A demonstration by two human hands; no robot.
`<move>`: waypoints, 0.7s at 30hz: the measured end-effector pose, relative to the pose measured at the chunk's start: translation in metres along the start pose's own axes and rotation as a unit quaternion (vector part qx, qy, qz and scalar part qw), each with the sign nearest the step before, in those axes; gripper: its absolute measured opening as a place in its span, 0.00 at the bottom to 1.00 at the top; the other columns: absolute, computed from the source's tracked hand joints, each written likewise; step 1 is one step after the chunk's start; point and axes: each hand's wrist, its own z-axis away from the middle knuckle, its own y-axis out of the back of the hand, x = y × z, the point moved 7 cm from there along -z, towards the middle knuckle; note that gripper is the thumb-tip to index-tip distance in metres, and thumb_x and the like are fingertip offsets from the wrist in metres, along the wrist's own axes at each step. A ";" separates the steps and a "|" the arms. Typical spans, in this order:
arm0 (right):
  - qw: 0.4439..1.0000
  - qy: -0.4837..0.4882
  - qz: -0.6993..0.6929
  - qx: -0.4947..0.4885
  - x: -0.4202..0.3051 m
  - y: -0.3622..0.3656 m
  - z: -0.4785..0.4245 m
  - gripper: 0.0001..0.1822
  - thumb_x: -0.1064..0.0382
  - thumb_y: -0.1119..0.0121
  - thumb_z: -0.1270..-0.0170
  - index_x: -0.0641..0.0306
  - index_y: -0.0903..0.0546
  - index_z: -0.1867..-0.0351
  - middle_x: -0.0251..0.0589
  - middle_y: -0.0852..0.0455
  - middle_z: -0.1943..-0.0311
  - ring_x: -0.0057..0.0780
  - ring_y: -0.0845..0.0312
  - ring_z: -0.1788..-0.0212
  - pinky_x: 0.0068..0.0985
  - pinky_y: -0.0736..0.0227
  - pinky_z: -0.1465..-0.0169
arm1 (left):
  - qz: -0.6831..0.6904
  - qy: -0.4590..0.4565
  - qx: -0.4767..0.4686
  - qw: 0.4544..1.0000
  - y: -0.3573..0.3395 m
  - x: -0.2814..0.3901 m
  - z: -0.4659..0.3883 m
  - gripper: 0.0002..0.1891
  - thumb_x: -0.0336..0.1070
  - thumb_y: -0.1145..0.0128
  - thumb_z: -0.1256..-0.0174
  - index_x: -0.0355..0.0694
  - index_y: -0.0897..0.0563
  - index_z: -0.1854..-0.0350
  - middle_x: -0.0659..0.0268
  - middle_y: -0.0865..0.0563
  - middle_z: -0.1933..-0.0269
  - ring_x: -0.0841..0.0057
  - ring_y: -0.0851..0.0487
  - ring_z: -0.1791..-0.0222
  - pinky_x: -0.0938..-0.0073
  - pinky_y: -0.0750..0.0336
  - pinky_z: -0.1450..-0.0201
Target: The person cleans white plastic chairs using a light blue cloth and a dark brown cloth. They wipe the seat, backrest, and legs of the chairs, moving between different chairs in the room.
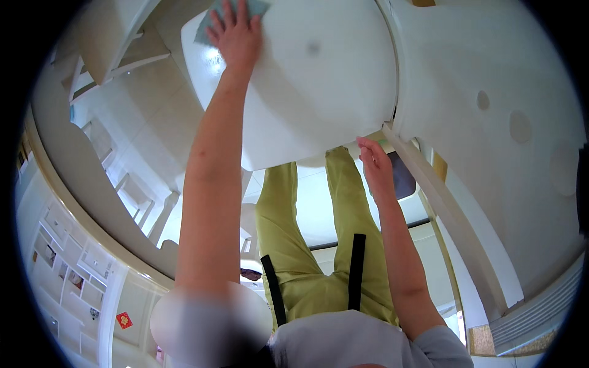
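Note:
My left hand [239, 43] lies palm down with spread fingers, pressing a grey-green cloth [204, 32] against a glossy white furniture top [331, 87]. The cloth is at the far left corner of that top, its far edge cut off by the frame. A bright, wet-looking sheen shows beside the wrist. My right hand [378, 168] hangs at the near right corner of the top, fingers loosely bent, with nothing seen in it. A small dark blurred spot [314, 47] shows on the white surface.
White wall [460, 73] rises on the right, above a pale ledge [453, 221]. White chairs [133, 188] stand at the left beyond a curved, gold-edged panel [92, 221]. Shelving [69, 267] is farther left. My legs in green trousers [294, 230] are below the top's near edge.

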 end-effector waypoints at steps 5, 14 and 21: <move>1.000 0.002 0.005 -0.004 0.013 -0.003 0.000 0.13 0.61 0.48 0.25 0.60 0.18 0.46 0.35 0.17 0.47 0.23 0.24 0.44 0.19 0.27 0.53 | -0.079 -0.006 -0.090 0.993 0.006 0.066 0.096 0.30 0.47 0.43 0.34 0.54 0.31 0.28 0.57 0.37 0.24 0.43 0.45 0.25 0.29 0.50 0.31; 0.999 0.025 0.018 -0.028 0.014 -0.012 0.020 0.16 0.61 0.49 0.24 0.62 0.20 0.42 0.35 0.17 0.47 0.21 0.23 0.47 0.25 0.28 0.42 | 0.119 -0.158 -0.241 0.950 0.031 0.146 0.245 0.35 0.41 0.35 0.42 0.62 0.30 0.29 0.69 0.38 0.22 0.56 0.44 0.23 0.37 0.49 0.27; 0.999 0.008 0.019 0.026 0.023 -0.012 0.054 0.15 0.62 0.49 0.24 0.62 0.21 0.41 0.36 0.18 0.47 0.26 0.23 0.42 0.27 0.26 0.41 | -0.003 -0.007 -0.154 0.988 0.091 -0.010 0.256 0.32 0.40 0.38 0.36 0.56 0.30 0.28 0.63 0.40 0.22 0.49 0.45 0.23 0.34 0.51 0.28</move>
